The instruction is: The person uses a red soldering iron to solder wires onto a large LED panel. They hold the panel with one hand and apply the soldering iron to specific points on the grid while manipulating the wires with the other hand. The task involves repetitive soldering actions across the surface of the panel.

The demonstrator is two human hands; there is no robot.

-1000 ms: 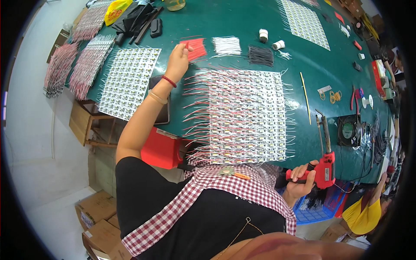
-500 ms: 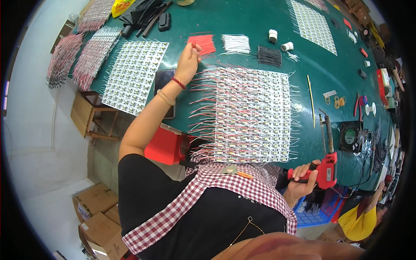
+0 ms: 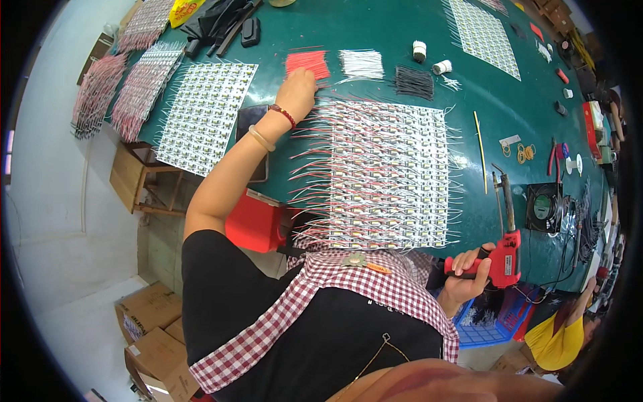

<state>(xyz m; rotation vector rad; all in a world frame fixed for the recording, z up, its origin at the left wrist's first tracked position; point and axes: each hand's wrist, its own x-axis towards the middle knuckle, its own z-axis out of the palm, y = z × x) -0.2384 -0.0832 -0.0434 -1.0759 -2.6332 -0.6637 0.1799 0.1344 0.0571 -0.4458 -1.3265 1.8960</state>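
Observation:
My left hand [image 3: 298, 90], with its fingers curled under and mostly hidden, is just below a pile of short red wires [image 3: 307, 64]. Whatever it pinches cannot be made out. In front of me lies a large panel of small white circuit boards [image 3: 388, 177], with red and white wires sticking out past its left side. My right hand [image 3: 467, 276] is wrapped round the handle of a red soldering gun [image 3: 506, 264]. The gun's metal tip points away from me, beside the panel's right edge. White wires [image 3: 361, 64] and black wires [image 3: 414, 82] lie in bundles beyond the panel.
Another board panel [image 3: 207, 117] and a dark phone-like slab [image 3: 254, 134] lie left. Two small white-topped jars [image 3: 419, 51] stand at the back. A thin yellow stick [image 3: 481, 153], a black fan [image 3: 543, 208] and rubber bands [image 3: 526, 153] are on the right. A blue crate [image 3: 489, 325] sits below.
My left hand has come down toward me from the red wires, to the panel's far left corner. My right hand keeps the soldering gun in nearly the same place.

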